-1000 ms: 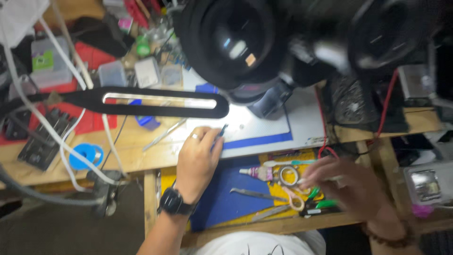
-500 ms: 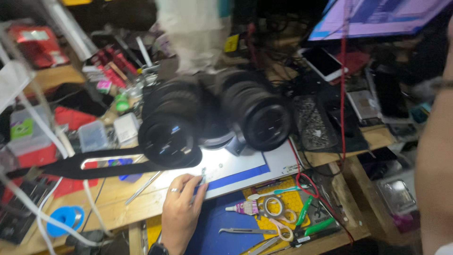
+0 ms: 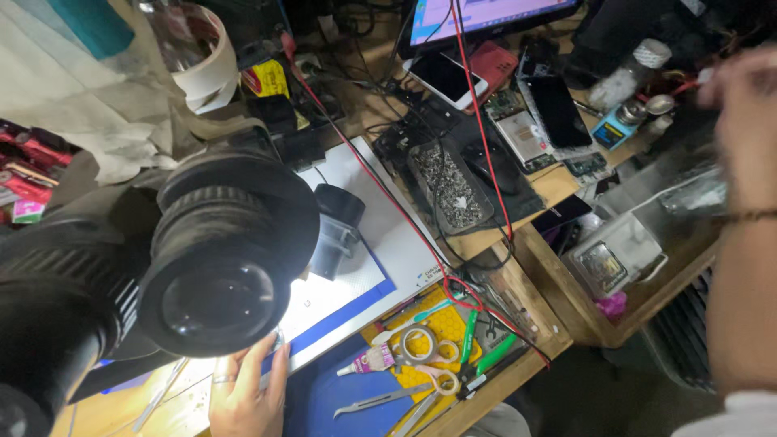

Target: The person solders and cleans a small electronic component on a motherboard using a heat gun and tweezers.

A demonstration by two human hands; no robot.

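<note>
My left hand (image 3: 247,396), with a ring on one finger, rests at the bottom edge on the lit white work pad (image 3: 356,243). Its fingertips reach under the big black microscope eyepiece (image 3: 222,283), so what they hold is hidden. My right hand (image 3: 740,105) is raised and blurred at the upper right, close to a small clear bottle (image 3: 627,77). The arm below it wears a thin bracelet. Whether that hand grips anything is unclear. Scissors (image 3: 429,364), tweezers (image 3: 376,400) and a small glue tube (image 3: 364,364) lie to the right of my left hand.
A black tray of tiny screws (image 3: 449,190) sits mid-bench under red wires (image 3: 486,162). Phones (image 3: 445,77) and circuit boards lie before a monitor (image 3: 477,16). A tape roll (image 3: 206,57) stands at the back left. Green-handled tools (image 3: 494,352) lie by the bench corner.
The view has swung right and closer. My right hand left the scissors near the front edge and rose to the upper right. My left hand stays on the white pad.
</note>
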